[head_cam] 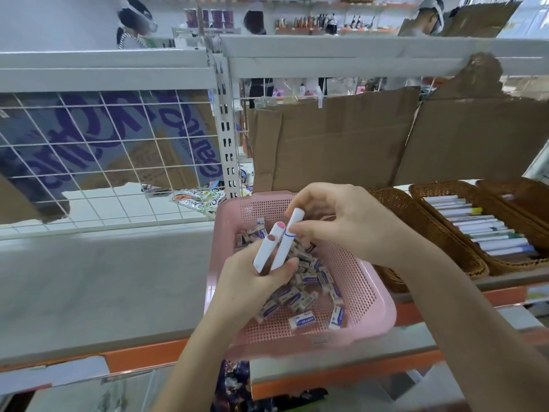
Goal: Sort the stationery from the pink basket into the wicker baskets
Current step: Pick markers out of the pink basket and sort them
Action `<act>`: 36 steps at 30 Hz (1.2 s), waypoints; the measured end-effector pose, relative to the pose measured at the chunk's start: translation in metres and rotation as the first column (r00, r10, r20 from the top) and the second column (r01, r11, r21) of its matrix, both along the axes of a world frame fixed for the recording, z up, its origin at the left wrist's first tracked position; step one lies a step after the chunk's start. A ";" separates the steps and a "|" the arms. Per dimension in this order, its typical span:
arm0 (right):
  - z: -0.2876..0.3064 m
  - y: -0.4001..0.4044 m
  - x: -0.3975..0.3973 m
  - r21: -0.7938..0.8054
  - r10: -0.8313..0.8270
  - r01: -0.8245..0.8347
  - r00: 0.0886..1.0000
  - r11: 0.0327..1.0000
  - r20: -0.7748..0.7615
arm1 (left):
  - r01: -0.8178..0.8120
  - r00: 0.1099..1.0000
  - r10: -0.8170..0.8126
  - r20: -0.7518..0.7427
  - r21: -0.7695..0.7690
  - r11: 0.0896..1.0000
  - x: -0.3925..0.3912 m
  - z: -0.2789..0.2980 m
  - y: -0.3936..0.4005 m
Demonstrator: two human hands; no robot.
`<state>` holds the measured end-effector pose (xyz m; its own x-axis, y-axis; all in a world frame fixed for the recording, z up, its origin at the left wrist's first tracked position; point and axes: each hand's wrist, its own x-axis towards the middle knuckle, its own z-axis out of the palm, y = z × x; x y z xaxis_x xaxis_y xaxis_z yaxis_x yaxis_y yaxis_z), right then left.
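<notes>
- A shop aisle: white metal shelving with a wire grid back panel (98, 150), brown cardboard sheets (335, 141) propped behind the shelf (89, 281), and an orange strip along its front edge.
- The pink basket (377, 307) sits on the shelf, rectangular, of perforated plastic with rounded corners. It holds a loose heap of small block erasers (300, 289) in printed paper sleeves, one reading "ERASER".
- The left hand (252, 281) is above the pink basket, fingers curled round a bundle of white markers (269, 249), smooth cylinders standing tilted, two showing round pink and reddish cap ends.
- The right hand (347, 221) pinches another white marker (289, 236) between thumb and fingertips; it has a thin blue ring on the barrel, and its lower end rests in the left hand's grasp beside the bundle.
- Just to the right of the pink basket stand brown wicker baskets, long and shallow, tightly woven with braided rims. The nearest wicker basket (421, 227) shows no contents from here.
- The middle wicker basket (430, 200) holds pens and markers (487, 230) lying side by side, mostly white barrels with coloured tips.
- A third wicker basket (520, 197) lies at the far right, its contents hard to tell.
</notes>
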<state>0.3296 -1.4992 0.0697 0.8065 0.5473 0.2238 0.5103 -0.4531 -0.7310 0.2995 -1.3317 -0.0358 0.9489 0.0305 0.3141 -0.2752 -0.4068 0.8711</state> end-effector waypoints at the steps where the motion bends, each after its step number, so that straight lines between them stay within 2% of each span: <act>1: -0.001 0.002 -0.002 0.001 -0.001 0.001 1.000 1.000 0.003 | -0.006 1.000 0.005 -0.006 -0.023 1.000 0.001 0.002 -0.002; 9: -0.009 0.016 -0.008 -0.008 -0.061 0.062 0.995 0.998 0.085 | -0.032 0.999 0.028 -0.023 -0.191 0.981 0.003 0.005 -0.007; 13: -0.019 0.000 0.012 -0.060 0.008 -0.008 1.000 0.998 -0.005 | -0.095 0.995 0.086 -0.059 -0.173 0.980 0.006 -0.005 0.003; 15: -0.036 -0.007 0.029 -0.168 -0.031 0.024 0.999 0.985 -0.036 | -0.112 0.992 0.100 -0.075 -0.181 0.977 0.006 -0.007 0.007; 18: -0.075 -0.005 0.055 -0.437 -0.076 0.044 0.996 0.898 -0.054 | -0.152 0.988 0.141 -0.069 -0.202 0.968 0.007 -0.008 0.010; 20: -0.098 0.005 0.068 -0.601 -0.020 -0.004 0.999 0.799 -0.034 | -0.198 0.980 0.186 -0.071 -0.224 0.954 0.009 -0.009 0.011; 22: -0.114 0.017 0.079 -0.694 0.067 -0.046 0.998 0.718 0.003 | -0.218 0.976 0.208 -0.069 -0.254 0.942 0.010 -0.010 0.013; 25: -0.128 0.037 0.092 -0.746 0.171 -0.071 0.984 0.662 0.058 | -0.210 0.978 0.205 -0.049 -0.245 0.946 0.010 -0.011 0.015; 30: -0.138 0.063 0.100 -0.821 0.244 -0.107 0.969 0.560 0.040 | -0.222 0.975 0.216 -0.050 -0.220 0.950 0.010 -0.008 0.022; 36: -0.130 0.058 0.095 -0.859 0.305 -0.113 0.951 0.500 0.052 | -0.263 0.965 0.252 -0.075 -0.247 0.932 0.014 -0.009 0.033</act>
